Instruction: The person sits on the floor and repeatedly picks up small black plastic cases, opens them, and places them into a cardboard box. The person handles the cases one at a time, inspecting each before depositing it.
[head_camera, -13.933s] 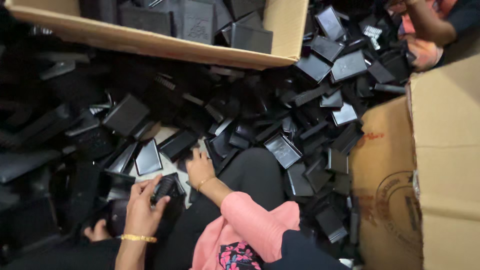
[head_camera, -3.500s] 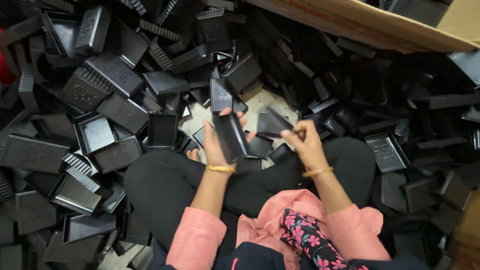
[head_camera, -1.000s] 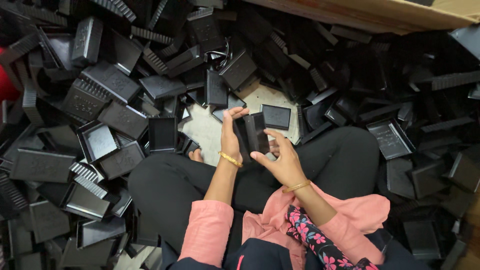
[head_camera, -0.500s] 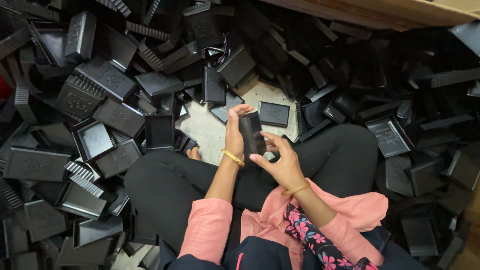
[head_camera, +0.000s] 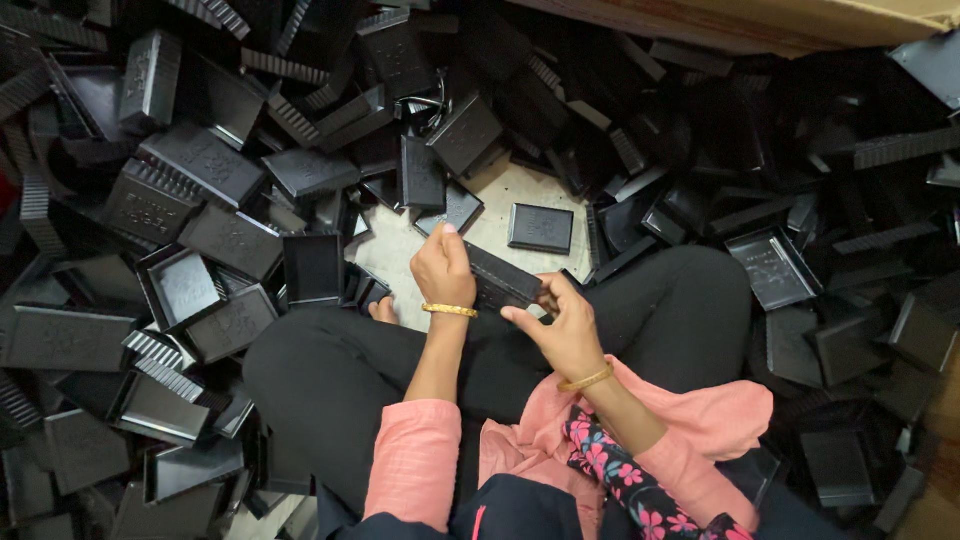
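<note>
- Nearest the camera, the person sits cross-legged in black trousers, pink sleeves running forward from the lower edge of the view.
- The right hand, a gold bangle on its wrist, curls around the near right end of a black plastic case, thumb pointing left along its lower edge.
- The left hand, also with a bangle, is clenched over the case's left end from above, so both hands grip the one piece.
- The case is held level just above the lap, over the near edge of a bare floor patch.
- That pale patch is the only open room: a small pocket directly ahead of the hands, hemmed in on all sides.
- On the patch lies a single flat square lid, just beyond the case and apart from it.
- To the left, an open black tray stands at the patch's edge, touching the knee.
- Beyond and on both sides, a heap of black trays and lids is piled tight, with ribbed edges sticking up.
- Farthest off, a cardboard box edge crosses the top right corner.
</note>
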